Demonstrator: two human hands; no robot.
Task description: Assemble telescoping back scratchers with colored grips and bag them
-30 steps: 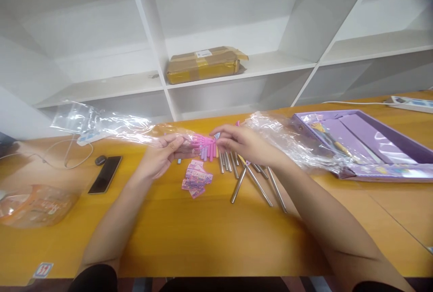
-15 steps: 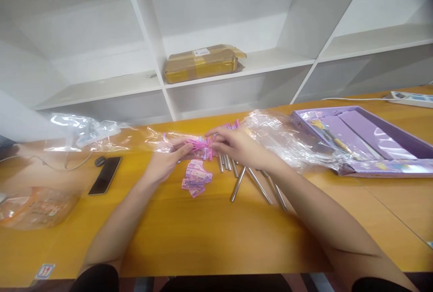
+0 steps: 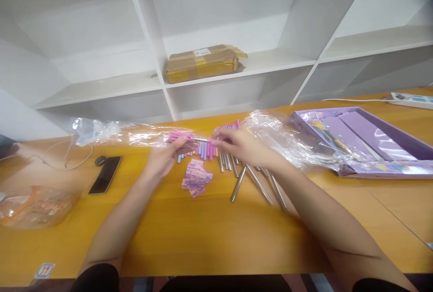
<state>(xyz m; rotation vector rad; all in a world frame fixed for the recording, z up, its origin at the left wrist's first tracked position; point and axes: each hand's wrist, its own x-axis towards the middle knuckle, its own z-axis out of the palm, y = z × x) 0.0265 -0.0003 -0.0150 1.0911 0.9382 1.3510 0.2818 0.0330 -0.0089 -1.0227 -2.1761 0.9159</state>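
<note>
- left hand [image 3: 164,159]: thumb and fingers clamped on a bunch of pink pieces [image 3: 179,136]; a long clear bag [image 3: 142,135] trails from there to the left. cannot tell if the pieces sit inside it or against it.
- right hand [image 3: 237,143]: thumb and fingertips pinched together on the pink right end of a thin silvery piece [image 3: 201,139], which spans the gap between the hands, above the table [image 3: 203,233].
- just below: a row of coloured sticks [image 3: 204,151], pink, purple and blue, partly hidden.
- nearer: a small heap of pink cards [image 3: 197,177].
- right of the cards: loose metal tubes [image 3: 259,186], some under the right forearm.
- far right: crumpled clear plastic [image 3: 287,143] against an open purple box [image 3: 363,129].
- left: a dark phone [image 3: 105,174], lying flat.
- far side: a taped parcel [image 3: 203,64] on a white shelf [image 3: 277,62].
</note>
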